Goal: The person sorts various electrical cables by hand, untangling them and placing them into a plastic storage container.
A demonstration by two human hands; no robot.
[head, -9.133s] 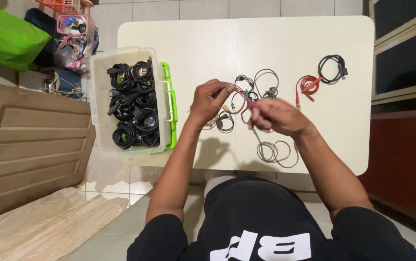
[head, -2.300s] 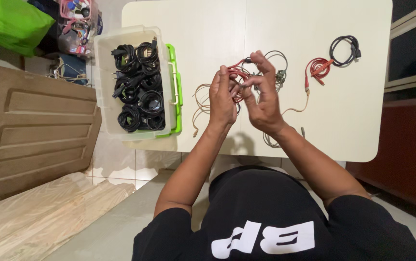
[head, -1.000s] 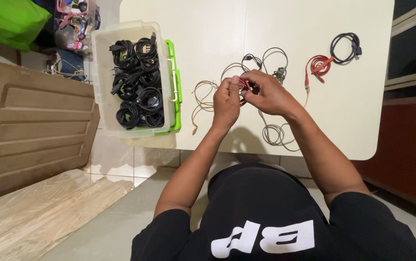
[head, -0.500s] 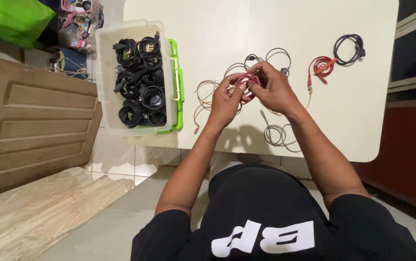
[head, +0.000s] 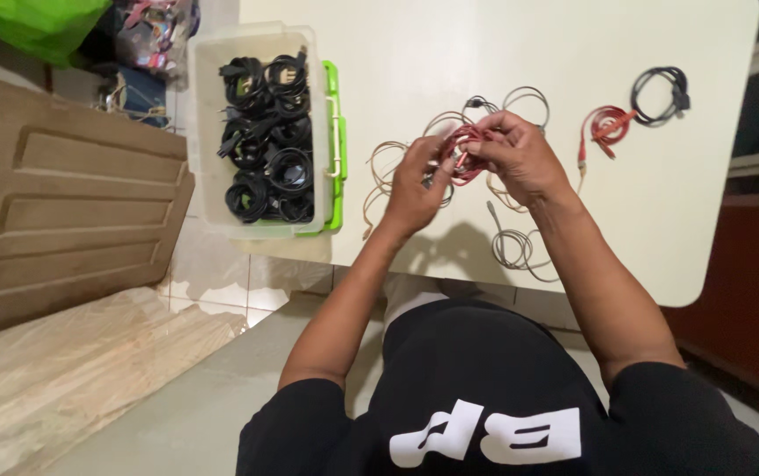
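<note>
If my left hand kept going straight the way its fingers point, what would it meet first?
Likely the red cable that the left hand already holds together with the right hand; past it, pale cable loops, though depth is unclear.

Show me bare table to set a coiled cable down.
Free: the far strip of the white table beyond the hands, and the near right corner below the red coil. Crowded: around the left hand and right hand, amid loose cables.

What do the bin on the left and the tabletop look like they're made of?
The bin looks like translucent, slightly frosted plastic: the black cable coils inside show dimly through its walls, and it has a glossy green lid. The tabletop looks like smooth cream laminate or plastic with rounded corners; which of the two is unclear.
</note>
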